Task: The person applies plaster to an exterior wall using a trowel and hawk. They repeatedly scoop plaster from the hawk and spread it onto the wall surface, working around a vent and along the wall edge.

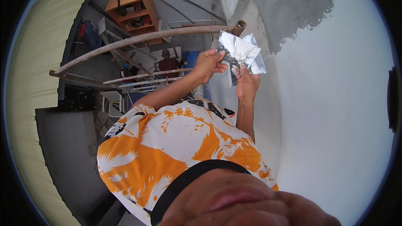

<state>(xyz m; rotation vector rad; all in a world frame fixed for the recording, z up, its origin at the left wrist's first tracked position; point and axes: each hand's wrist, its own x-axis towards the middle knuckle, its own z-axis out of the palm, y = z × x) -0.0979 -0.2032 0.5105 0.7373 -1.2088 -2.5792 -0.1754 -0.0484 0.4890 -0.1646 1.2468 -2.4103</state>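
Up ahead of me, both hands hold shiny flat metal plastering blades (258, 66), which overlap and carry a thick lump of white plaster paste (239, 50). My left hand (208, 64) is closed on the left edge, its thumb on top of the metal. From below, my right hand (247, 83) is closed at the lower edge, with its fingertips close to the paste. Whitish smears show on those fingers. A narrow strip of metal hangs down between the two hands. Overlap hides where one blade ends and the other starts.
A rusty pipe rail (146, 37) curves just beyond my left arm. On the right stands a pale wall (331, 113) with a grey patch (301, 4) above. Far below are people (169, 65), an orange wooden shelf (133, 12) and a white crate (112, 102).
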